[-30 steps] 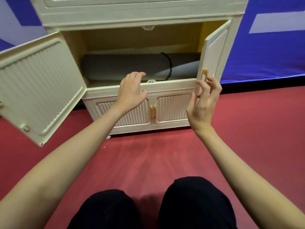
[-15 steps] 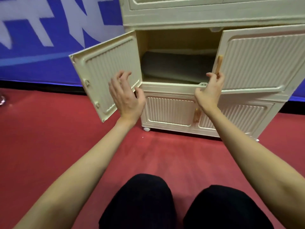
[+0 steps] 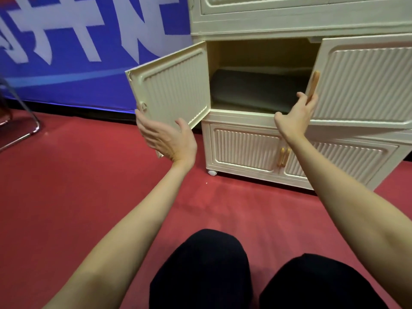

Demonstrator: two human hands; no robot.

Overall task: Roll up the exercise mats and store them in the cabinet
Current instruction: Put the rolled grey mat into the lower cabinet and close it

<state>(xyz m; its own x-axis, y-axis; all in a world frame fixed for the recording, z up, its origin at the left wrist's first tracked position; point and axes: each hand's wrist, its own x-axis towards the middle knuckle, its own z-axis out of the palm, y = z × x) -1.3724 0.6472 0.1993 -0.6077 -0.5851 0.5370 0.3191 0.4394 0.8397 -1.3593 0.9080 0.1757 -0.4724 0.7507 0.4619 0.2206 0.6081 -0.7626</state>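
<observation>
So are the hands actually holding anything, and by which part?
The right hand grips the right door by its wooden handle. The left hand is open at the left door, gripping nothing.

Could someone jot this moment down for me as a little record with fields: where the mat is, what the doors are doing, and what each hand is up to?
mat: rolled grey mat lying inside the cabinet middle compartment
left door: swung open
right door: partly closed
left hand: open, fingers straight, at the left door's lower edge
right hand: fingers at the right door's wooden handle
lower doors: shut
floor: red
</observation>
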